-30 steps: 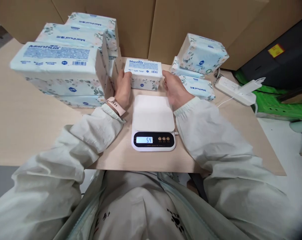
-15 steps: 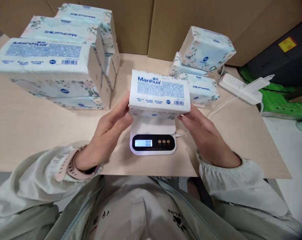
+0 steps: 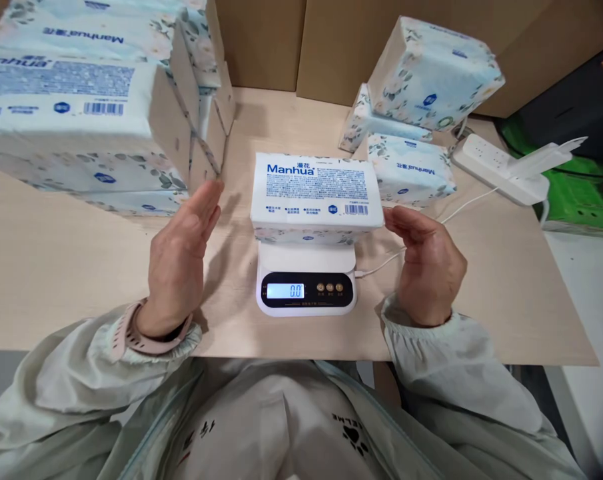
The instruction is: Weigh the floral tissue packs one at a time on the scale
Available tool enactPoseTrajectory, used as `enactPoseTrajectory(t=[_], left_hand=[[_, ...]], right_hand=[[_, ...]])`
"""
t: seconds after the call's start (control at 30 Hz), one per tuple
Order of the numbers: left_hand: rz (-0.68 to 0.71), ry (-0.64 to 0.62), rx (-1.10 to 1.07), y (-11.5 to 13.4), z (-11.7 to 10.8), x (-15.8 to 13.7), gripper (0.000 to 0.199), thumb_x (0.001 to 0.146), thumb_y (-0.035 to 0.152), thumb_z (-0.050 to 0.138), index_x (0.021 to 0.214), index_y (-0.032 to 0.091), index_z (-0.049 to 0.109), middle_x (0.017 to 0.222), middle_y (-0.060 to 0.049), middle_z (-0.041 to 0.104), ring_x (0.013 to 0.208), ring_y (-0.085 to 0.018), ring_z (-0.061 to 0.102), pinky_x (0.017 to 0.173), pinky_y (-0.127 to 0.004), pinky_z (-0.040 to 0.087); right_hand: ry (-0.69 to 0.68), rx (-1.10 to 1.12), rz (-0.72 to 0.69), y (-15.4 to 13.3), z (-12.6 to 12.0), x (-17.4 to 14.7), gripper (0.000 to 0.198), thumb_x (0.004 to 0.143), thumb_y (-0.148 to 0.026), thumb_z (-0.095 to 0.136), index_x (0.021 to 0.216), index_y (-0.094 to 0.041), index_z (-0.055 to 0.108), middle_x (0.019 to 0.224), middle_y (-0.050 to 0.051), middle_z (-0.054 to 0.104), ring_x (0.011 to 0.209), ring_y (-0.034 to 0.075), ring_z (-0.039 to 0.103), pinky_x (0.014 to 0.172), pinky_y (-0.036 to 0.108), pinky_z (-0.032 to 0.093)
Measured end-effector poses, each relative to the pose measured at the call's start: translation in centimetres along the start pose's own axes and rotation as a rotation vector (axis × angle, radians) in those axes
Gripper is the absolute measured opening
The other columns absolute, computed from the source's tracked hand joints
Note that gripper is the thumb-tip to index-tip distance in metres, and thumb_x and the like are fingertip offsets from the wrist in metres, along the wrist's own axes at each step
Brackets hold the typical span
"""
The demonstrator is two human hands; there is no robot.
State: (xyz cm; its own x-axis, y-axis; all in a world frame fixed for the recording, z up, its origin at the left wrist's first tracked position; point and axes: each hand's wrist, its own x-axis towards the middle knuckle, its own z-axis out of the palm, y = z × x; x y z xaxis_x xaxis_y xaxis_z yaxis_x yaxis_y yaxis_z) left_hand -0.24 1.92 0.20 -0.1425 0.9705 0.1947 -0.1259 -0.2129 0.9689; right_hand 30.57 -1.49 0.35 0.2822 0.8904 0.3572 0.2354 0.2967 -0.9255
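Note:
A white and pale-blue tissue pack (image 3: 316,197) with a floral border lies on the kitchen scale (image 3: 307,257), its printed side up. The scale's lit display (image 3: 286,291) reads 0.0. Left of the pack, my left hand (image 3: 180,257) is held upright with fingers stretched, apart from it and holding nothing. My right hand (image 3: 426,263) stands just off the pack's right end, fingers extended and slightly bent, also with nothing in it. Whether its fingertips still brush the pack's corner I cannot tell.
Several tissue packs (image 3: 101,127) are stacked at the left. A smaller group of packs (image 3: 434,73) stands at the back right. Beside it lie a white power strip (image 3: 501,170) and a thin cable (image 3: 386,261) running to the scale. Cardboard (image 3: 264,47) lines the back.
The tissue pack has been set down on the scale and let go. My left hand has drawn away to the left and my right hand to the right. The camera view has shifted slightly.

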Motion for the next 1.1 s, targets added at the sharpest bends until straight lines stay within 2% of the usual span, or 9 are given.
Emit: enactPoseTrajectory(t=[0.2,0.3,0.4,0.5,0.6,0.73,0.9,1.0,1.1], left_hand=[[-0.041,-0.010,0.007,0.2,0.3,0.0,0.036,0.093,0.056,0.079,0.123,0.037,0.085,0.142,0.002,0.079,0.153,-0.037,0.061,0.142,-0.058,0.037],[-0.023,0.020,-0.007,0.2,0.4,0.2,0.037,0.093,0.057,0.080,0.120,0.033,0.085,0.136,-0.001,0.081,0.147,-0.035,0.067,0.139,-0.057,0.041],[-0.012,0.009,-0.004,0.2,0.4,0.2,0.034,0.091,0.056,0.082,0.117,0.035,0.086,0.132,0.000,0.082,0.144,-0.035,0.068,0.136,-0.055,0.044],[-0.004,0.002,0.005,0.0,0.3,0.2,0.033,0.094,0.056,0.079,0.118,0.035,0.085,0.131,-0.001,0.081,0.144,-0.035,0.068,0.136,-0.056,0.043],[-0.004,0.026,0.012,-0.1,0.3,0.2,0.035,0.095,0.059,0.078,0.117,0.033,0.083,0.131,-0.002,0.081,0.143,-0.035,0.069,0.135,-0.057,0.044],[-0.026,0.027,0.003,-0.1,0.3,0.3,0.034,0.089,0.057,0.083,0.115,0.035,0.084,0.129,-0.002,0.082,0.145,-0.036,0.067,0.134,-0.054,0.045],[-0.021,0.037,-0.004,-0.2,0.2,0.4,0.035,0.088,0.056,0.084,0.115,0.034,0.085,0.128,-0.002,0.083,0.145,-0.036,0.068,0.134,-0.054,0.045],[-0.025,0.033,0.001,-0.1,0.2,0.4,0.035,0.092,0.057,0.081,0.118,0.033,0.083,0.128,-0.002,0.083,0.144,-0.035,0.068,0.135,-0.055,0.043],[-0.022,0.044,0.006,-0.1,0.3,0.4,0.037,0.091,0.058,0.081,0.118,0.032,0.083,0.130,-0.004,0.082,0.144,-0.036,0.068,0.135,-0.057,0.043]], right_hand=[[-0.085,-0.004,-0.048,0.9,0.0,-0.1,0.032,0.104,-0.051,0.062,0.121,-0.037,0.085,0.120,0.004,0.086,0.119,0.035,0.079,0.111,0.063,0.063],[-0.103,-0.015,-0.064,1.2,0.0,-0.1,0.036,0.105,-0.051,0.061,0.123,-0.031,0.085,0.121,0.006,0.085,0.118,0.032,0.079,0.110,0.061,0.064],[-0.097,0.005,-0.065,0.9,0.1,-0.1,0.034,0.105,-0.049,0.063,0.124,-0.032,0.085,0.123,0.004,0.085,0.120,0.030,0.079,0.110,0.057,0.064],[-0.075,0.038,-0.070,0.4,0.2,0.0,0.029,0.104,-0.048,0.066,0.124,-0.038,0.085,0.123,0.000,0.086,0.119,0.029,0.078,0.110,0.055,0.063],[-0.038,0.003,-0.049,-0.1,0.2,0.0,0.029,0.103,-0.051,0.066,0.120,-0.041,0.086,0.120,0.002,0.086,0.119,0.033,0.079,0.112,0.060,0.063],[0.055,-0.080,-0.036,-0.7,0.1,0.1,0.031,0.103,-0.053,0.061,0.114,-0.038,0.086,0.119,0.007,0.085,0.122,0.040,0.078,0.115,0.066,0.061],[0.205,-0.071,-0.096,-0.8,0.3,0.4,0.027,0.102,-0.046,0.061,0.105,-0.034,0.085,0.105,0.006,0.084,0.107,0.036,0.081,0.106,0.064,0.065],[0.219,-0.098,-0.114,-0.5,0.3,0.5,0.026,0.103,-0.044,0.060,0.099,-0.034,0.084,0.098,0.008,0.083,0.100,0.036,0.081,0.097,0.062,0.067],[0.168,-0.135,-0.122,0.0,0.3,0.5,0.028,0.105,-0.046,0.057,0.103,-0.035,0.083,0.103,0.008,0.083,0.101,0.036,0.081,0.096,0.063,0.067]])
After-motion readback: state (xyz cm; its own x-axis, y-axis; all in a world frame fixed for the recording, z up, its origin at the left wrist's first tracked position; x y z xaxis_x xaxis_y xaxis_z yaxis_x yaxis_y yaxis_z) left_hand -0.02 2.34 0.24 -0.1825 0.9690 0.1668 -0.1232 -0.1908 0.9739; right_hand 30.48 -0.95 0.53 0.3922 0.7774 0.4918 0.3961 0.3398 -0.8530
